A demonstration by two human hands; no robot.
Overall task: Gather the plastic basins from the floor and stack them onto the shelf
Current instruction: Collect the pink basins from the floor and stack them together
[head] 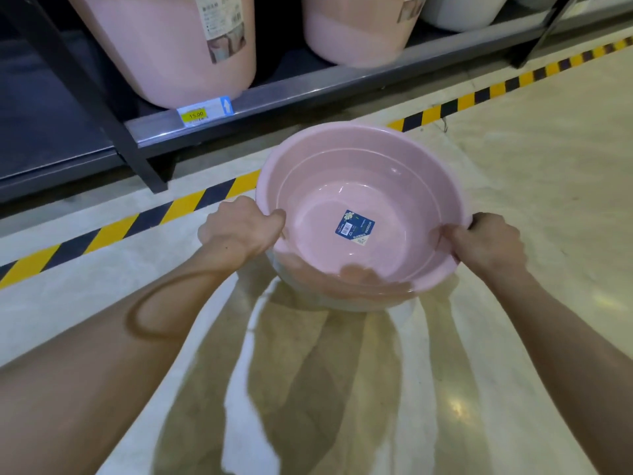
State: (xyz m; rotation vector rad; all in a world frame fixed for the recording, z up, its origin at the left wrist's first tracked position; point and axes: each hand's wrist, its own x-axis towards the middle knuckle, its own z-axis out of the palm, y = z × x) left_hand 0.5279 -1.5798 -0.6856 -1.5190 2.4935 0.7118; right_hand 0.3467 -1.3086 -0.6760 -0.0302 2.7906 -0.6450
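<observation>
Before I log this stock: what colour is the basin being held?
Pale pink, with a blue sticker inside; the basin shows best in the head view.

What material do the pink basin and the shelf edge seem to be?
Pink basin: likely glossy moulded plastic; smooth, with light glints inside. Shelf edge: probably metal, grey and dully reflective, though coated board cannot be excluded.

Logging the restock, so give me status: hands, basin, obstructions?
Left hand and right hand grip opposite rims. Pink basin held above floor, short of shelf. Pink buckets fill the shelf.
</observation>
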